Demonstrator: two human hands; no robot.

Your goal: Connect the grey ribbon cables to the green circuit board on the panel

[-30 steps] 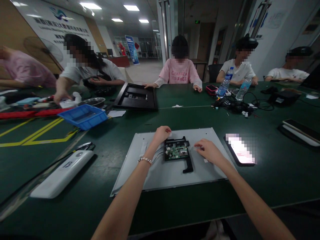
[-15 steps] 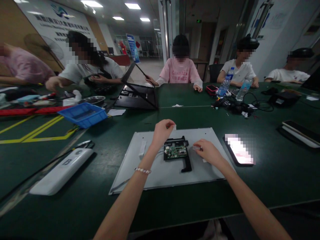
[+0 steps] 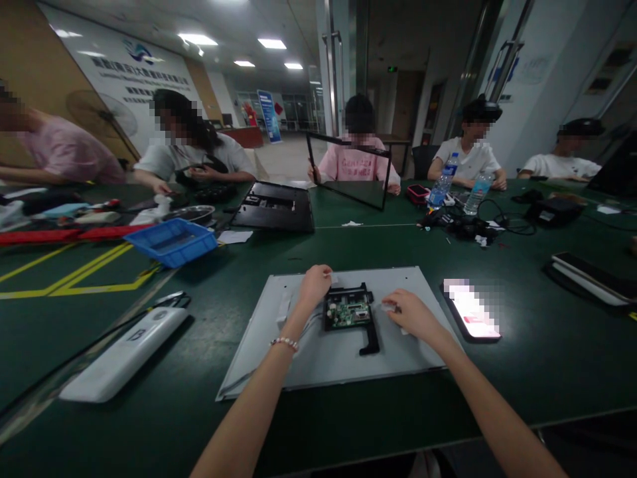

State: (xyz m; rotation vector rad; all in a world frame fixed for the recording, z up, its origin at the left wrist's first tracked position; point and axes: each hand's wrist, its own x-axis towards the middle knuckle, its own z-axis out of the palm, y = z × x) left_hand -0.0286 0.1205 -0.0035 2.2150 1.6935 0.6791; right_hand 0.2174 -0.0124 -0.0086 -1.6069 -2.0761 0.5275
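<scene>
A grey-white flat display panel (image 3: 318,362) lies on the green table in front of me. On its middle sits a black bracket (image 3: 371,342) with a green circuit board (image 3: 348,313) in it. My left hand (image 3: 314,285) is closed in a pinch on a small white strip of tape (image 3: 334,280), just above the bracket's upper left corner. To the right of the board, over the panel, my right hand (image 3: 408,311) has its fingers pinched together; a small pale bit shows at the tips, too blurred to name. Grey cables (image 3: 311,325) run left from the board, partly behind my left arm.
Right of the panel lies a lit phone (image 3: 472,312); a white power bank (image 3: 127,355) with a cable is at left. Beyond are a blue tray (image 3: 172,242), a black casing (image 3: 273,207), and bottles (image 3: 442,182). Across the table, a person holds a black frame (image 3: 348,143).
My left hand has moved down and left, bringing the white strip closer to the panel. My right hand stays near the same spot. The person opposite has raised the black frame upright.
</scene>
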